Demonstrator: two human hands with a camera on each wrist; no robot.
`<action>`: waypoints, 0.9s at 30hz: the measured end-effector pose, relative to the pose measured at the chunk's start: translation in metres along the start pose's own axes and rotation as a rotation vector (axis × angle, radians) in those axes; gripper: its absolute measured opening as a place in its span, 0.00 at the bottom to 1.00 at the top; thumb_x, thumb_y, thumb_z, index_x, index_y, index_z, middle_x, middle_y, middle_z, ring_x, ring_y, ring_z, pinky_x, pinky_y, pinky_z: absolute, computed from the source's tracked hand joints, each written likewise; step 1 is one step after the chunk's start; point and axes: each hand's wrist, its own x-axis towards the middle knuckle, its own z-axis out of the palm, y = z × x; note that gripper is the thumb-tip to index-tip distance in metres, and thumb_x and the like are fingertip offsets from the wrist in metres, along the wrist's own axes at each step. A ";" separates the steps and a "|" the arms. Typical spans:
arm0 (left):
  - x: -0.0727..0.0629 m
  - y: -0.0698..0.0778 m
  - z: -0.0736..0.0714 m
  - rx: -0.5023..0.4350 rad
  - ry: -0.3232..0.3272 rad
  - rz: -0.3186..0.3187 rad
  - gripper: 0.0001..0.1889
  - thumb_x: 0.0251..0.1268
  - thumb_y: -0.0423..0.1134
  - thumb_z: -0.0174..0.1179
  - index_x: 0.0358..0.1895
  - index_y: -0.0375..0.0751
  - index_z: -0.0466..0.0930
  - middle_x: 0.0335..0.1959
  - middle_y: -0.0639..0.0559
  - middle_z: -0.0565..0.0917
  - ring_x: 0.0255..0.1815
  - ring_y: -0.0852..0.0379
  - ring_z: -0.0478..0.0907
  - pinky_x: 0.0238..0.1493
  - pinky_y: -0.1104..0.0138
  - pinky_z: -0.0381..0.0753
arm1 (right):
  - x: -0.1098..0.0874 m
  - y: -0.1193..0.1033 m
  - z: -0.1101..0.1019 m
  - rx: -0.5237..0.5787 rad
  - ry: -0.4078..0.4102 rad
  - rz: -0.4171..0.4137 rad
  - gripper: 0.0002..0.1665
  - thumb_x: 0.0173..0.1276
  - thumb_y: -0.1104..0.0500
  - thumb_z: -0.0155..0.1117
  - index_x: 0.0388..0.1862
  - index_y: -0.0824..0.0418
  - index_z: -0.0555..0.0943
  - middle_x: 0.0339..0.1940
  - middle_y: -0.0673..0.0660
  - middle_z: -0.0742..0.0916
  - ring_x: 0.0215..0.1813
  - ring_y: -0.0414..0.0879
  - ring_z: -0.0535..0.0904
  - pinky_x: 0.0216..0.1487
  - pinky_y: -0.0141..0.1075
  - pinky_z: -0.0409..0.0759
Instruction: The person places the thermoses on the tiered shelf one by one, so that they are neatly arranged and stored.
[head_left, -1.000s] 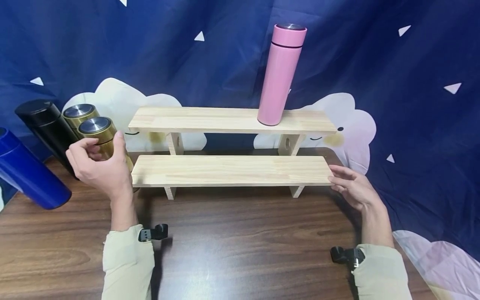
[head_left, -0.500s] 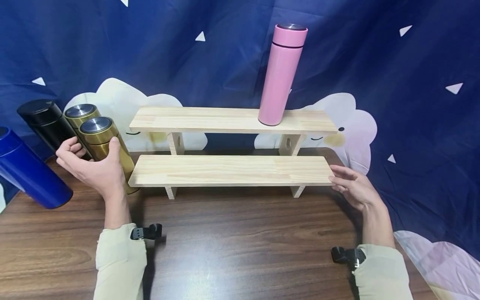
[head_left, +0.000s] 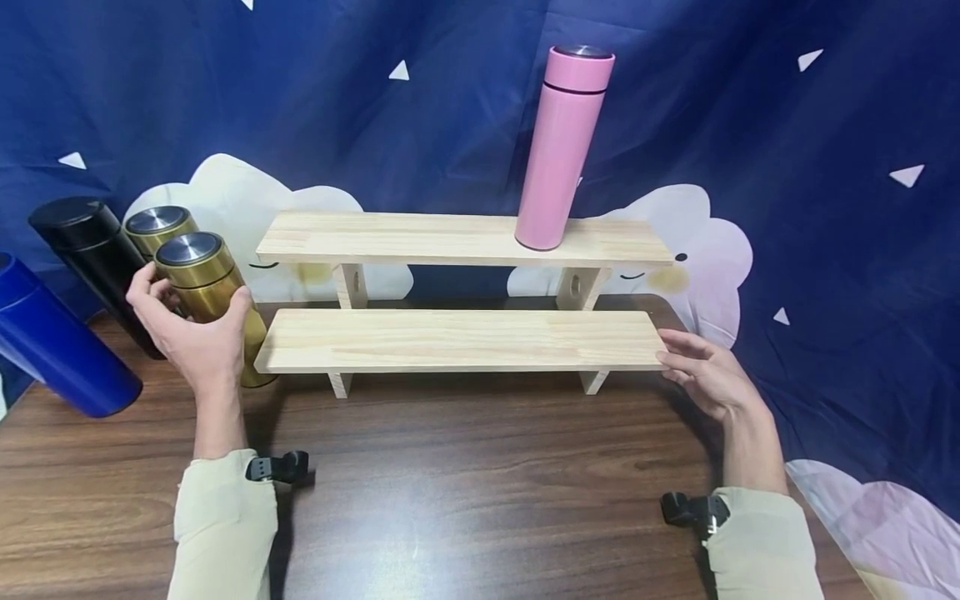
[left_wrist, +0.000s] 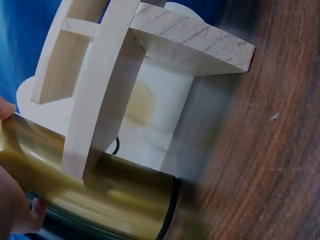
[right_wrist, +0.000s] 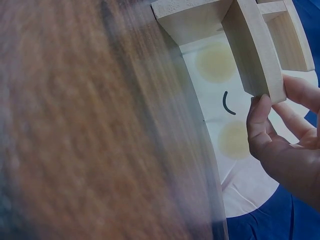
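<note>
My left hand (head_left: 198, 342) curves round the nearer gold thermos bottle (head_left: 202, 265), thumb on its right side and fingers on its left. This bottle stands upright at the left end of a two-tier wooden shelf (head_left: 457, 340). In the left wrist view the gold bottle (left_wrist: 125, 195) has a dark base ring, and the lower board's end overlaps it. With thumb and fingers, my right hand (head_left: 708, 373) pinches the right end of the lower board. The right wrist view shows the right hand (right_wrist: 287, 150) with its thumb at the edge of the wooden board (right_wrist: 260, 55).
A pink thermos bottle (head_left: 562, 154) stands on the upper tier, right of centre. Behind my left hand are a second gold bottle (head_left: 160, 223) and a black bottle (head_left: 90, 246), with a blue bottle (head_left: 60, 342) farther left. A blue curtain (head_left: 450, 108) hangs behind the brown table (head_left: 465, 483).
My left hand has shifted left and slightly down, opened wider, then come in round the gold bottle's body. The right hand and the shelf have stayed put.
</note>
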 end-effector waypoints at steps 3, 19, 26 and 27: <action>0.004 -0.009 0.001 0.014 -0.019 0.021 0.42 0.43 0.39 0.75 0.68 0.51 0.67 0.56 0.66 0.71 0.52 0.68 0.66 0.54 0.70 0.62 | 0.001 -0.001 0.000 0.002 0.004 -0.002 0.19 0.70 0.74 0.62 0.50 0.52 0.84 0.45 0.50 0.84 0.42 0.39 0.83 0.41 0.30 0.80; 0.004 -0.012 -0.004 0.015 -0.038 -0.020 0.42 0.46 0.40 0.75 0.68 0.56 0.66 0.56 0.67 0.74 0.54 0.65 0.71 0.56 0.68 0.65 | 0.002 0.001 0.002 -0.001 -0.021 -0.018 0.19 0.70 0.74 0.61 0.50 0.54 0.84 0.43 0.50 0.85 0.41 0.40 0.83 0.41 0.31 0.80; -0.001 0.009 -0.003 -0.024 -0.047 -0.041 0.41 0.45 0.33 0.73 0.67 0.51 0.66 0.54 0.64 0.74 0.53 0.64 0.71 0.56 0.69 0.65 | 0.001 0.002 -0.001 0.014 -0.035 -0.029 0.19 0.70 0.75 0.60 0.50 0.54 0.84 0.43 0.51 0.86 0.41 0.40 0.84 0.40 0.30 0.80; -0.002 0.013 -0.004 -0.032 -0.047 -0.045 0.40 0.45 0.32 0.73 0.67 0.51 0.67 0.54 0.64 0.75 0.53 0.64 0.71 0.56 0.69 0.65 | 0.001 0.002 -0.001 0.014 -0.033 -0.028 0.19 0.70 0.75 0.60 0.50 0.54 0.84 0.43 0.51 0.86 0.41 0.40 0.84 0.40 0.30 0.80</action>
